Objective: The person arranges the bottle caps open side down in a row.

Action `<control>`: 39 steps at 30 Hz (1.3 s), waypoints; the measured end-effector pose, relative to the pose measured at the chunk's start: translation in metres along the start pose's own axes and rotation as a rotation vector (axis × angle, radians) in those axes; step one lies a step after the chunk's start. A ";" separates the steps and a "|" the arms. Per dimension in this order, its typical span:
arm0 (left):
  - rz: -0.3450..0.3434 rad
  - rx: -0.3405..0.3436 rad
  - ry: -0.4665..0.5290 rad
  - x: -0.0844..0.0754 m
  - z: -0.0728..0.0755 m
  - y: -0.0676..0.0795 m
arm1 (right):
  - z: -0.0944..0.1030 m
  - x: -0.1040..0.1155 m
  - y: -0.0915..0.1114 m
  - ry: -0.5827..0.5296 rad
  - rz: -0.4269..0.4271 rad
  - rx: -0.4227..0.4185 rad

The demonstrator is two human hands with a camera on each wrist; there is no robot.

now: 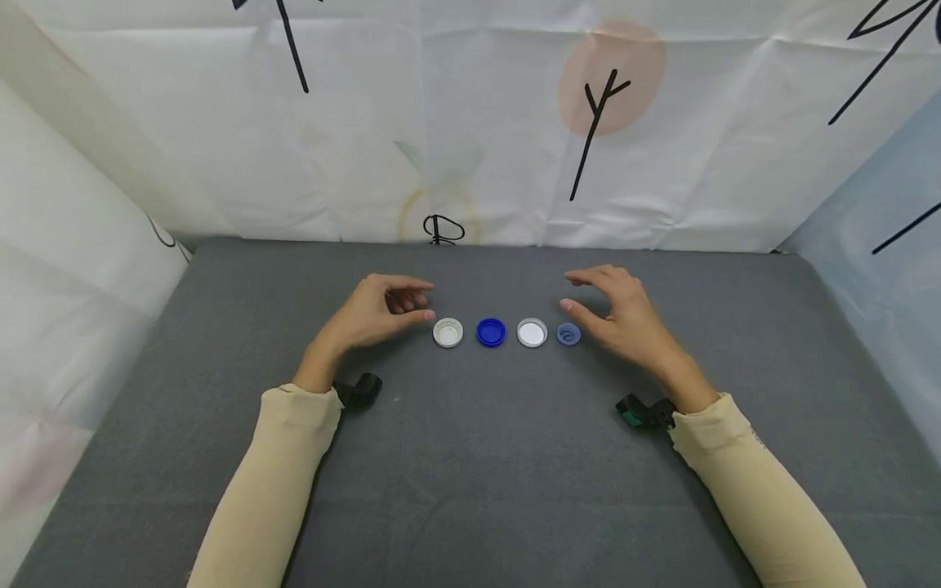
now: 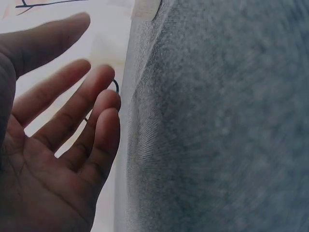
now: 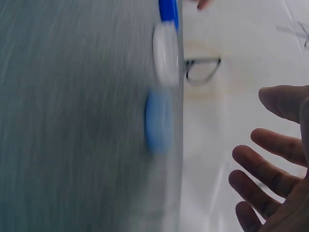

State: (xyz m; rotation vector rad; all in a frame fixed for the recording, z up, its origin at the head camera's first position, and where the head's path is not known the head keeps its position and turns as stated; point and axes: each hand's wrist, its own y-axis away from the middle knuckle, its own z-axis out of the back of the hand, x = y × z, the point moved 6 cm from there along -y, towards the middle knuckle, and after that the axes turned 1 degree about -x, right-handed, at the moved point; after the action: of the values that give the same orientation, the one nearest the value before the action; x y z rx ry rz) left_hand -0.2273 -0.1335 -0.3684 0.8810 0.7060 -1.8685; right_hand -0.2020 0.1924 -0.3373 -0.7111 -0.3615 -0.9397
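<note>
Side by side on the grey cloth lie a white bottle cap (image 1: 448, 332), a dark blue cap (image 1: 490, 332), a second white cap (image 1: 532, 332) and a smaller light blue cap (image 1: 568, 333). Next to the leftmost cap is my left hand (image 1: 382, 309), thumb and fingers apart, with nothing in its grasp. At the other end of the row my right hand (image 1: 616, 314) spreads its thumb and fingers beside the light blue cap, holding nothing. In the right wrist view that light blue cap (image 3: 159, 122) looks blurred, away from the fingers (image 3: 263, 169).
A grey cloth (image 1: 470, 457) covers the table. Behind it hangs a white sheet (image 1: 353, 147) with black line drawings, and more sheeting stands at both sides. Black wrist cameras sit below the left hand, one being this device (image 1: 360, 391), and below the right.
</note>
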 end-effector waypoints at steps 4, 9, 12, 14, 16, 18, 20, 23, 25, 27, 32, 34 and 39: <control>0.020 0.068 0.031 0.001 -0.005 0.002 | -0.018 0.014 -0.008 -0.101 -0.028 0.073; 0.046 0.138 0.058 0.005 -0.010 0.003 | -0.040 0.029 -0.017 -0.200 -0.038 0.143; 0.052 0.153 0.057 0.006 -0.011 0.003 | -0.053 0.036 -0.023 -0.240 -0.035 0.182; 0.057 0.158 0.055 0.007 -0.012 0.003 | -0.062 0.040 -0.026 -0.259 -0.038 0.211; 0.062 0.161 0.052 0.008 -0.013 0.003 | -0.072 0.044 -0.029 -0.266 -0.041 0.240; 0.063 0.160 0.048 0.008 -0.013 0.003 | -0.081 0.048 -0.033 -0.252 -0.044 0.266; 0.060 0.158 0.045 0.008 -0.013 0.003 | -0.089 0.051 -0.036 -0.233 -0.054 0.288; 0.054 0.154 0.042 0.009 -0.014 0.003 | -0.099 0.054 -0.040 -0.198 -0.074 0.317; 0.053 0.153 0.040 0.009 -0.014 0.003 | -0.105 0.055 -0.042 -0.181 -0.093 0.335; 0.053 0.153 0.037 0.009 -0.014 0.002 | -0.109 0.055 -0.045 -0.162 -0.104 0.347; 0.051 0.157 0.034 0.009 -0.016 0.001 | -0.115 0.054 -0.046 -0.121 -0.117 0.361; 0.049 0.158 0.032 0.010 -0.017 0.001 | -0.115 0.053 -0.045 -0.114 -0.122 0.364; 0.033 0.157 0.017 0.009 -0.017 0.001 | -0.117 0.052 -0.044 -0.121 -0.129 0.364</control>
State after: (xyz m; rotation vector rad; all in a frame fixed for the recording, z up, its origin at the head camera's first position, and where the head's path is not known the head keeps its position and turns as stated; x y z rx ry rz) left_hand -0.2246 -0.1252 -0.3860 1.0027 0.5570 -1.9082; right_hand -0.2115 0.0632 -0.3744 -0.4141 -0.6725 -0.9219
